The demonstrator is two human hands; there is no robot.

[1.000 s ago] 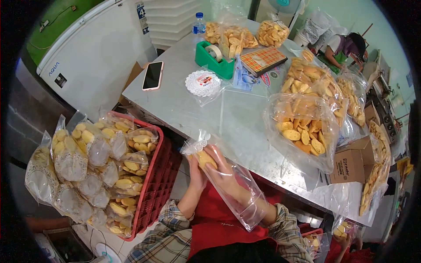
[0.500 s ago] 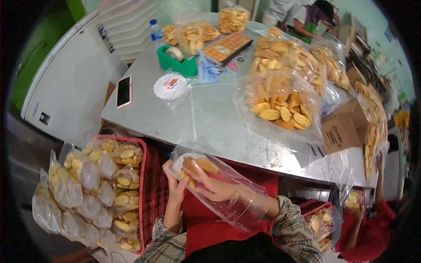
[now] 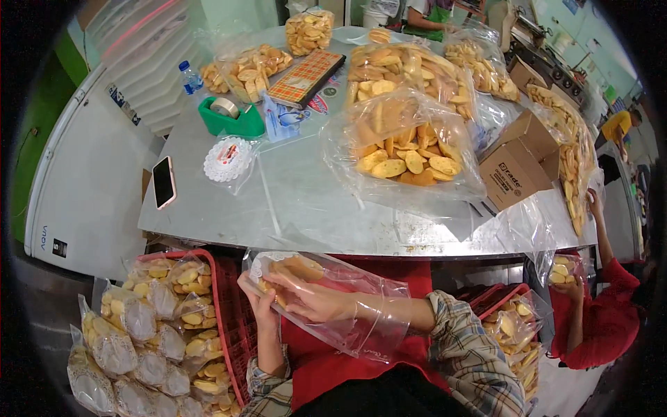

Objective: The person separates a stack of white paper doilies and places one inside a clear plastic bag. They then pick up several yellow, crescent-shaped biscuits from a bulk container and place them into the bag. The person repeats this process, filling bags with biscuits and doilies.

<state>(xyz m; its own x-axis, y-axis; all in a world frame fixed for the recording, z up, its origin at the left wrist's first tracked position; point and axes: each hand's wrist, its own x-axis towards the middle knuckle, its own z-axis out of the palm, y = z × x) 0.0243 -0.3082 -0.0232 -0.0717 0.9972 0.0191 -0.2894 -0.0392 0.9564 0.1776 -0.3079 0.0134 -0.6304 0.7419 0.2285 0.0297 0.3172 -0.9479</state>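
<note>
Just in front of the table edge, I hold a clear plastic bag (image 3: 379,330) lying sideways. My left hand (image 3: 261,309) cups its far-left end from outside, fingers curled round it. Through the bag's mouth goes my right hand (image 3: 319,297), with the wrist and part of the forearm inside the plastic. Its fingers close over golden-brown oval bread slices (image 3: 300,267) at the bag's left end. A white paper doily (image 3: 260,267) shows against the plastic beside them. The fingertips of my right hand are partly hidden by the slices and the film's glare.
On the metal table (image 3: 229,215) stand a large open bag of bread slices (image 3: 410,163), a green tape dispenser (image 3: 233,119), a stack of doilies (image 3: 228,159), a phone (image 3: 165,183) and a carton (image 3: 517,167). A red crate (image 3: 233,326) holds filled bags. A co-worker's red sleeve (image 3: 601,320) is at right.
My view has shifted, so the table things sit further left. My right hand stays in the bag, its fingers now lying flatter over the slices; my left hand keeps its hold.
</note>
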